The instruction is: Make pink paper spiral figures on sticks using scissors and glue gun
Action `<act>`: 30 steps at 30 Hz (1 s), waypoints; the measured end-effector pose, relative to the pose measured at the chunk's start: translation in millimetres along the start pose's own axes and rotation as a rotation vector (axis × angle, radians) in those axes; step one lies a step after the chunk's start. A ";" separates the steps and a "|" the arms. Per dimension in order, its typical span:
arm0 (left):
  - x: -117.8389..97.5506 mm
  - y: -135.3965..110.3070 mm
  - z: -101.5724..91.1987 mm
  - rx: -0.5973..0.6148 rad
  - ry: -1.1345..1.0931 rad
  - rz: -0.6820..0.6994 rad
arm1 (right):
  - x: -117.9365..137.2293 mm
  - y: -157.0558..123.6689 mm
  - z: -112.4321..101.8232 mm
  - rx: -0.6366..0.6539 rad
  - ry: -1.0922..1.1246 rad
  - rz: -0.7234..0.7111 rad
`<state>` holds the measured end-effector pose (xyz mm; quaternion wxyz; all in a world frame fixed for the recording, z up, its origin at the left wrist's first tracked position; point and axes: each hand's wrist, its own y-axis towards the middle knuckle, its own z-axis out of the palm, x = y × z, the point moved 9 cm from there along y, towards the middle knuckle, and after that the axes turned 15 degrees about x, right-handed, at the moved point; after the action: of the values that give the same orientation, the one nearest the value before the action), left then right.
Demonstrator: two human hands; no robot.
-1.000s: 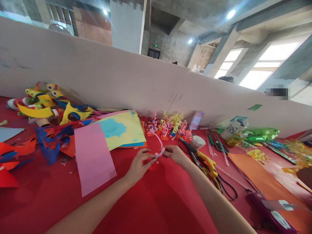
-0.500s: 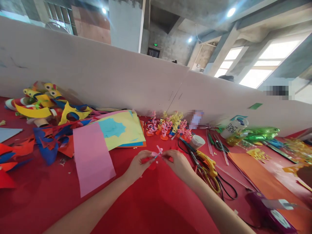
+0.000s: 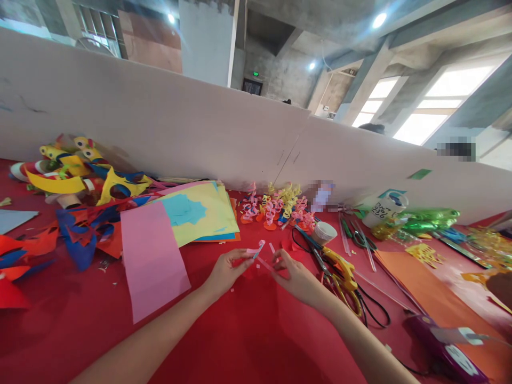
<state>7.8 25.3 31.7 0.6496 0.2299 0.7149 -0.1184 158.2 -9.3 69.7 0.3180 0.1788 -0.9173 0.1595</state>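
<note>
Over the middle of the red table, my left hand pinches a narrow pink paper strip whose end is curled. A thin bluish stick-like piece lies against the strip at my left fingertips. To the right, my right hand has its fingers bent around another length of pink paper strip, which runs towards the left hand. Whether the two pink lengths are joined I cannot tell. Beyond the hands stands a cluster of curly pink and yellow paper pieces on small orange bases.
Yellow-handled scissors and a white cup lie close to my right hand. Pink paper is on the left, orange paper on the right. A purple glue gun rests front right. A white partition borders the back.
My right hand has moved slightly right and down, its fingers loosening from the left fingertips. The pink strip now stretches between the hands, where before it was bunched together.
</note>
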 end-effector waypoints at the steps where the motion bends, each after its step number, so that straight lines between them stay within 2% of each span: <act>1: 0.6 0.2 -0.4 -0.001 0.003 -0.001 | -0.6 -4.5 -1.0 0.028 -0.021 0.000; 5: 5.2 1.7 -0.6 0.004 -0.004 -0.010 | 7.4 -25.1 -8.3 0.120 -0.104 0.046; 7: 6.9 2.7 0.1 0.007 -0.023 0.002 | 18.6 -32.2 -6.9 0.177 -0.124 0.062; 9: 7.1 3.4 1.3 0.013 -0.045 0.021 | 35.1 -35.1 0.1 0.247 -0.113 0.017; 12: 6.4 3.5 3.9 0.029 -0.064 0.014 | 51.9 -33.3 1.5 0.212 -0.174 -0.039; 15: 4.4 2.5 5.2 0.039 -0.070 -0.010 | 46.4 -28.7 -8.8 0.067 -0.286 -0.004; 17: 2.6 2.0 4.9 0.039 -0.069 -0.006 | 36.4 -24.8 -5.1 0.099 -0.248 -0.023; 20: 2.1 2.4 3.5 0.036 -0.060 0.013 | 22.8 -22.0 8.0 0.229 -0.098 -0.065; 23: 2.3 3.7 4.0 0.048 -0.044 0.036 | 16.4 -25.1 5.6 0.215 -0.040 -0.003; 26: -1.4 4.6 6.5 0.073 -0.021 0.072 | 31.3 -31.4 1.1 0.217 -0.082 -0.007; 30: -2.8 4.0 7.3 0.079 -0.038 0.049 | 62.1 -35.6 12.7 0.341 -0.195 -0.108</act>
<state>16.3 24.8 34.1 0.6563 0.2705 0.6913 -0.1349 121.2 -60.1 106.4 0.2009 0.2934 -0.8926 0.2771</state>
